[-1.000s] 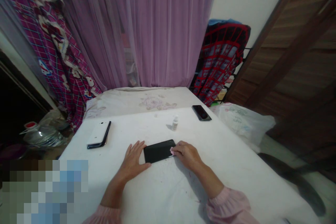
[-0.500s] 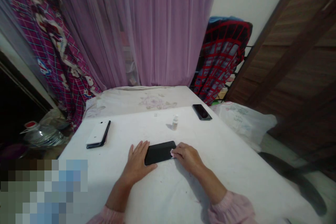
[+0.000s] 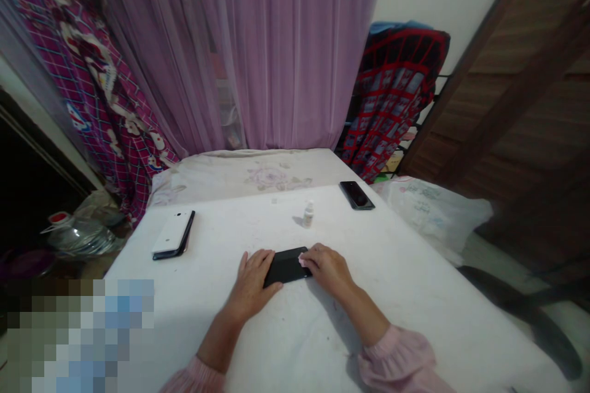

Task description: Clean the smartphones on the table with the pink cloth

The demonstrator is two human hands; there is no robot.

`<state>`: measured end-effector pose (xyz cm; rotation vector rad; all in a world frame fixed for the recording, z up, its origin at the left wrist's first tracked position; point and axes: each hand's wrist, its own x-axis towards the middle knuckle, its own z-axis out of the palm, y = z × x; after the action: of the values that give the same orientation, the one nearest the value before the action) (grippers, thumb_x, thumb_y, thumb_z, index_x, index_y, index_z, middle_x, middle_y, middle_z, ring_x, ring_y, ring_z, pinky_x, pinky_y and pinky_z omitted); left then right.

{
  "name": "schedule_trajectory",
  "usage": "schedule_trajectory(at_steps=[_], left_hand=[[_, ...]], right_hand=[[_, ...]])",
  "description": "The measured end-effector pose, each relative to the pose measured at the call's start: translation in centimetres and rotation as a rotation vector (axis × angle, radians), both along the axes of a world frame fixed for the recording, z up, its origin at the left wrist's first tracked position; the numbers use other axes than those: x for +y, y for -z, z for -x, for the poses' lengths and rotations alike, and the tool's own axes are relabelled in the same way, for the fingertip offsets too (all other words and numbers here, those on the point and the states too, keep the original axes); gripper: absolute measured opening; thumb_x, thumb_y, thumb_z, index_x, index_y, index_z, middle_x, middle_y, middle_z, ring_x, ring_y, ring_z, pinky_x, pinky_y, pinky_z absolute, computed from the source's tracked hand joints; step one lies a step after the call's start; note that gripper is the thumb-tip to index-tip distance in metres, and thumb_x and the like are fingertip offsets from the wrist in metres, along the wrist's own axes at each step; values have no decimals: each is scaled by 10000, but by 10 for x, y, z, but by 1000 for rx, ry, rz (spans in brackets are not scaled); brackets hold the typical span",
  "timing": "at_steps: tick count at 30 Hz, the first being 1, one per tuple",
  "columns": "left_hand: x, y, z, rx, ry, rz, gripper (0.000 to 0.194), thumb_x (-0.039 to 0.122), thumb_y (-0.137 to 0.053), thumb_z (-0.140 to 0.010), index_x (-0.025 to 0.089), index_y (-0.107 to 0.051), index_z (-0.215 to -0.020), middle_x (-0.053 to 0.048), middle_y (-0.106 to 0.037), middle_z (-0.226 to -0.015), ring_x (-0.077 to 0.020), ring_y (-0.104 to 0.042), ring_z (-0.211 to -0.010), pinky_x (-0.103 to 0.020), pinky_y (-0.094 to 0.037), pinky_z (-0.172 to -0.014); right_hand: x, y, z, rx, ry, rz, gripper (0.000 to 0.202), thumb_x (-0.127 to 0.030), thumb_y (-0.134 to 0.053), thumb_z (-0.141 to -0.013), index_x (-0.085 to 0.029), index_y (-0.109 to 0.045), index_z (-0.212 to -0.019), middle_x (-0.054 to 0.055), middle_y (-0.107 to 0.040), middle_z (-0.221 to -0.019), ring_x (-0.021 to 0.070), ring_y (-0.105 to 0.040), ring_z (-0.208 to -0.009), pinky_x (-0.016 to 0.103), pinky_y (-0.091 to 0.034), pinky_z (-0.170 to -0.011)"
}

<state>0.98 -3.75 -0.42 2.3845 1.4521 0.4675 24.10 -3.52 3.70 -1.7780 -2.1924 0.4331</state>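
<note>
Using two bare hands at one white-covered table [image 3: 276,338]. Spreading the left hand [image 3: 253,279] partly open around the left end of one black phone [image 3: 288,266], setting one thumb by the near edge and several fingers by the far left corner; touching it, without showing clearly how firmly. Closing the right hand [image 3: 328,267] in a pinch, holding one small pink piece [image 3: 302,260] between thumb and fingers, against the right end of the same phone. Laying that one phone flat, slightly slanted, between both hands near the middle of the table.

Standing one small white bottle [image 3: 308,215] upright beyond the right hand, apart from it. Stacking at least two phones at the left, putting one white phone [image 3: 174,232] on top of one dark phone [image 3: 188,236]. Placing one more phone [image 3: 356,194] near the right edge, on something dark, without showing what. Showing one plastic bag [image 3: 431,212] beside the table at the right and one large water bottle [image 3: 80,236] at the left.
</note>
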Motion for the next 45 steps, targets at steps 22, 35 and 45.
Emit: schedule_trajectory(at_steps=[22,35,45], left_hand=[[-1,-2,-1,-15,-16,-6,584,334,-592,-840,240,-420,-1390,-99,-502,-1402,-294,-418,-1323,-575,-131,-1162],[3,-2,2,-100,62,-28,602,328,-624,-819,186,-446,-1376,-139,-510,-1387,-309,-442,-1289,-538,-261,-1139],[5,10,4,-150,47,-87,599,349,-627,-815,187,-459,-1366,-140,-536,-1357,-316,-465,-1272,-540,-344,-1098]], right_hand=[[-14,11,-7,165,98,-18,225,-259,-529,-909,-272,-743,-978,14,-698,-955,145,-646,-900,220,-464,-787],[-19,7,-5,77,86,-17,228,-266,-521,-916,-286,-743,-966,4,-684,-947,135,-639,-887,211,-442,-764],[21,5,10,21,175,-30,213,-268,-535,-921,-278,-738,-984,18,-678,-988,154,-617,-943,225,-416,-790]])
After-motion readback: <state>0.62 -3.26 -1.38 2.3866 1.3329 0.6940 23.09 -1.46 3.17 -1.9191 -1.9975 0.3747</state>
